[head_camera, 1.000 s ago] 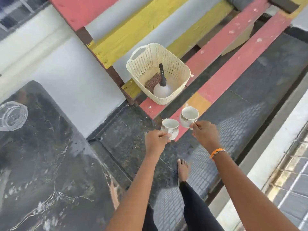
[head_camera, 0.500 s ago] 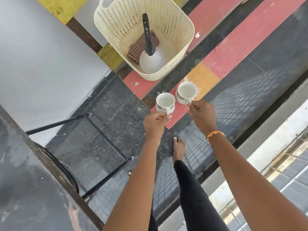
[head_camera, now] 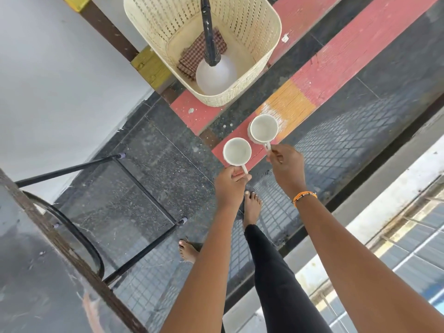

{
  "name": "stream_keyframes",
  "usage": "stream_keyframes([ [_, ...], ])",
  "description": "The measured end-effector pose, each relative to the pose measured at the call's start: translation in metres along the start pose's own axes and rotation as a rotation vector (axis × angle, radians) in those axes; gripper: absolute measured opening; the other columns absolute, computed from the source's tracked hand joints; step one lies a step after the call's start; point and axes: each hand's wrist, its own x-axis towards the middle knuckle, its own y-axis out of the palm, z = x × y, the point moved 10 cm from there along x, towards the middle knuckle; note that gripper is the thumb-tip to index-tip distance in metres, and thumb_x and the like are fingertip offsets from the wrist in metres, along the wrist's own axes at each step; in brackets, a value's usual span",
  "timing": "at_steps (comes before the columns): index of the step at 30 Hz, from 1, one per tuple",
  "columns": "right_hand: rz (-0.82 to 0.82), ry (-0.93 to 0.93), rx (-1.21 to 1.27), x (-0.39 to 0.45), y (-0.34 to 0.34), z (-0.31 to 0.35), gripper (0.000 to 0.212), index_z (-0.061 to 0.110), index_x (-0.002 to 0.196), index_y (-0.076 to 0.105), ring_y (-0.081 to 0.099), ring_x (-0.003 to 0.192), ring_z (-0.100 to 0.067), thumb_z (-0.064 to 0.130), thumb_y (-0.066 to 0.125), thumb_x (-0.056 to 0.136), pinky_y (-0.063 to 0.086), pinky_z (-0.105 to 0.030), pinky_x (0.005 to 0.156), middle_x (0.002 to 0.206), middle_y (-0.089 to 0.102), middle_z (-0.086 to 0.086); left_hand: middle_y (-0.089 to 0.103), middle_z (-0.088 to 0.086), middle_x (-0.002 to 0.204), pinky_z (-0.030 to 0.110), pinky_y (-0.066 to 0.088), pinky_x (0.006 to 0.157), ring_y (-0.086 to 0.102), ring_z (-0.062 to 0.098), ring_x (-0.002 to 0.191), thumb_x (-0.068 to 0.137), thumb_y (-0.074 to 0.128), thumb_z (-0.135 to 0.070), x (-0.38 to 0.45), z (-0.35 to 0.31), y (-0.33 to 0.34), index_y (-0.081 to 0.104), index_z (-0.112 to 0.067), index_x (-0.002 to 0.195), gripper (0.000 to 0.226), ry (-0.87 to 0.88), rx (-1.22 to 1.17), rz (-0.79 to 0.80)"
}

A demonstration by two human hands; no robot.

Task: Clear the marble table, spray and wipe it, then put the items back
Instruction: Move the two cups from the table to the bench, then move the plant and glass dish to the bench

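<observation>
Left hand (head_camera: 229,182): closed on the handle of a white cup (head_camera: 237,151), mouth up, empty. Right hand (head_camera: 286,162): pinching the handle of a second cup (head_camera: 263,128), also upright and empty; orange band (head_camera: 304,196) at the wrist. Both cups sit side by side over the low end of a red plank (head_camera: 331,58) (whether they touch it cannot be told). Basket (head_camera: 269,58): cream, perforated, on the planks just beyond the cups; holds a spray bottle (head_camera: 216,76) with black head and a checked cloth (head_camera: 192,56) under it. Table (head_camera: 33,280): dark marble edge at lower left, black frame beneath. Floor: dark tile, bare feet.
</observation>
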Motion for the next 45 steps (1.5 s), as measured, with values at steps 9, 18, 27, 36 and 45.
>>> stream_keyframes([
  [9, -0.102, 0.051, 0.087, -0.032, -0.019, 0.020, 0.015, 0.002, 0.096, 0.067, 0.058, 0.085, -0.019, 0.009, 0.057, 0.089, 0.043, -0.022, 0.074, 0.096, 0.066, -0.011, 0.063, -0.003, 0.105, 0.017, 0.040, 0.073, 0.053, 0.003, 0.086, 0.087, 0.058, -0.011, -0.035, -0.002, -0.023, 0.065, -0.011, 0.105, 0.019, -0.091, -0.084, -0.068],
  [18, 0.085, -0.165, 0.320, -0.103, 0.012, 0.170, 0.010, 0.009, 0.092, 0.066, 0.055, 0.070, -0.006, 0.015, 0.058, 0.091, 0.046, -0.019, 0.067, 0.077, 0.062, 0.007, 0.063, -0.010, 0.087, 0.022, 0.053, 0.081, 0.062, 0.001, 0.077, 0.091, 0.052, -0.012, -0.118, -0.030, -0.146, 0.067, -0.030, 0.085, 0.024, 0.009, -0.523, -0.212],
  [27, 0.330, -0.464, 0.321, -0.202, 0.101, 0.340, 0.011, 0.012, 0.090, 0.066, 0.058, 0.072, -0.010, 0.018, 0.057, 0.092, 0.042, -0.011, 0.068, 0.080, 0.063, 0.004, 0.061, -0.008, 0.076, 0.017, 0.050, 0.072, 0.058, 0.000, 0.066, 0.092, 0.051, -0.008, -0.183, 0.002, -0.346, 0.068, -0.025, 0.081, 0.026, 0.141, -0.747, -0.541],
  [36, 0.413, -0.547, 0.221, -0.257, 0.213, 0.455, 0.014, 0.003, 0.084, 0.067, 0.061, 0.070, -0.017, 0.013, 0.058, 0.089, 0.045, -0.021, 0.070, 0.074, 0.063, -0.004, 0.054, -0.004, 0.081, 0.015, 0.048, 0.066, 0.055, 0.006, 0.069, 0.093, 0.050, -0.008, -0.187, 0.087, -0.504, 0.055, -0.011, 0.112, 0.019, 0.039, -0.913, -0.754],
  [45, 0.248, -0.211, 0.311, -0.199, 0.298, 0.491, 0.009, 0.008, 0.090, 0.059, 0.054, 0.033, 0.000, 0.016, 0.054, 0.090, 0.046, -0.024, 0.057, 0.088, 0.063, -0.008, 0.053, 0.012, 0.119, 0.037, 0.047, 0.099, 0.059, 0.026, 0.101, 0.084, 0.066, -0.010, -0.131, 0.101, -0.613, 0.025, -0.008, 0.140, 0.069, -0.014, -0.909, -0.755],
])
